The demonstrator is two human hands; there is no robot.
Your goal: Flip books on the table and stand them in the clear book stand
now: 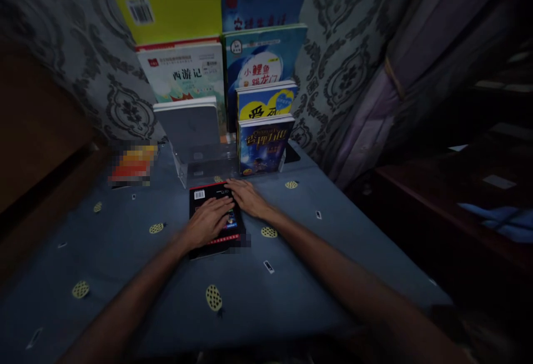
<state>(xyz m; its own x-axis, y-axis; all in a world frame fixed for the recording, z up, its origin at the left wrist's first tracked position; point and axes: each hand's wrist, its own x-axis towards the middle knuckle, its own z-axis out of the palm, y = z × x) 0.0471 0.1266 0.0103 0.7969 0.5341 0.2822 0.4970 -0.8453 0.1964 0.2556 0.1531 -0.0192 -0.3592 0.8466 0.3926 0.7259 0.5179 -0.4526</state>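
A black book [197, 247] with a red edge strip and a white barcode lies flat on the table in front of the book rack. Across its middle rests my left hand [210, 219], palm down with the fingers stretched out. My right hand [245, 196] lies over the book's upper right corner, its fingers extended along the top edge. Part of the cover is hidden under both hands. Just behind stands a clear book rack [182, 172] holding several upright books in tiers, among them a dark blue book [264, 147] and a grey-backed book [191, 125].
A blue cloth [166, 292] with yellow fruit prints covers the table. An orange and red item [135, 163], blurred out, lies at the back left. Patterned curtains [337, 64] hang behind. Dark wooden furniture [37, 119] borders the left side.
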